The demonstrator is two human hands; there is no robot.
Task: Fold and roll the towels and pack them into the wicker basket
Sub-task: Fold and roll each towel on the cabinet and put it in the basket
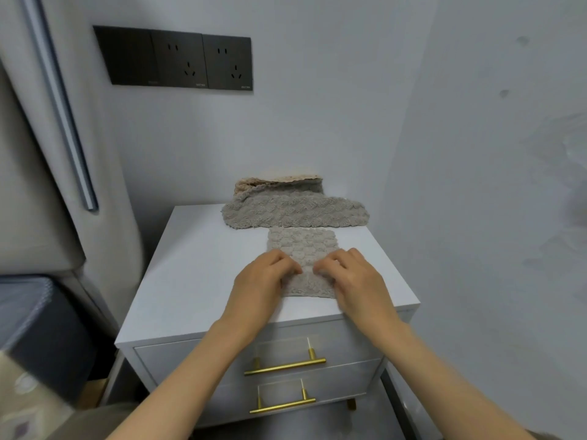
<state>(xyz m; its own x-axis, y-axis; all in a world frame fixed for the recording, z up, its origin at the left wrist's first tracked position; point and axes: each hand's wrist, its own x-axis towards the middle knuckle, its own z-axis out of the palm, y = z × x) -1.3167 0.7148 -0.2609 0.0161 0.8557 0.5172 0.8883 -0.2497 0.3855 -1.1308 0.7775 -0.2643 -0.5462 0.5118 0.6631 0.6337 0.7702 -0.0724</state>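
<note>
Both hands, left hand (265, 274) and right hand (352, 274), pinch the folded towel (303, 246)'s near end; its length runs away toward the wall.

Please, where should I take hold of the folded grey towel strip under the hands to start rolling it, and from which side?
Probably the near short edge of the towel strip, coming from the cabinet's front. The strip lies flat and runs lengthwise away from the person. Left hand and right hand already rest on this end, fingers curled on the fabric.
</note>
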